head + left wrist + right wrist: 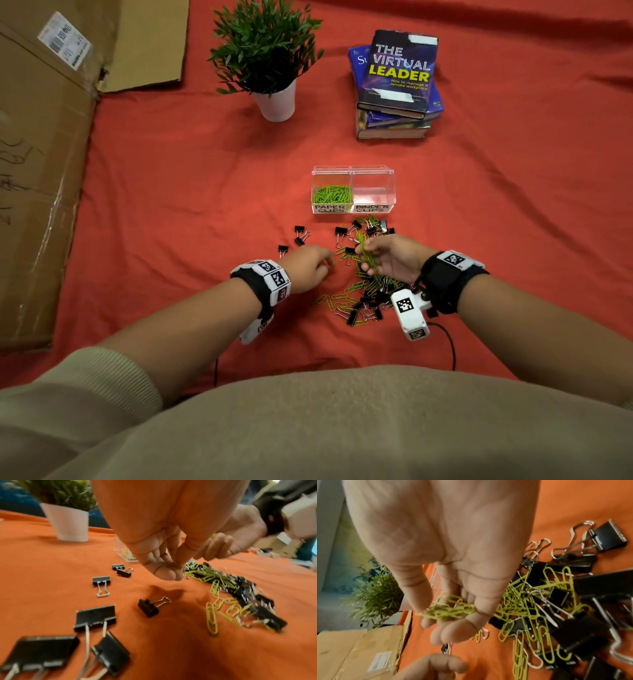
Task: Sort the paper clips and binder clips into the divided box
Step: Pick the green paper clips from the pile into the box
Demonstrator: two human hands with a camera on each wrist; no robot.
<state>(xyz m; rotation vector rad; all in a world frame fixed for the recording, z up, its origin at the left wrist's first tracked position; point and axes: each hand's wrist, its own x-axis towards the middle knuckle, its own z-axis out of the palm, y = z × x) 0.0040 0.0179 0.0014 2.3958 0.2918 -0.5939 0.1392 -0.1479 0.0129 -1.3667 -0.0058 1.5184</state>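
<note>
A clear divided box [352,171] stands on the red cloth. Its left cell, labelled PAPER CLIPS, holds green paper clips [331,194]; the right cell, labelled BINDER CLIPS, looks empty. A mixed pile of green paper clips and black binder clips [366,294] [547,601] lies in front of it. My right hand [368,258] [440,619] hovers palm-up over the pile, fingers curled round a bunch of green paper clips [450,609]. My left hand [322,262] [178,568] is just left of it, fingertips pinched together on what looks like a green paper clip.
Loose binder clips [299,234] [101,581] lie scattered left of the pile, with larger ones [96,616] close under my left wrist. A potted plant [270,61] and a stack of books [397,85] stand farther back. A cardboard box [41,171] lines the left side.
</note>
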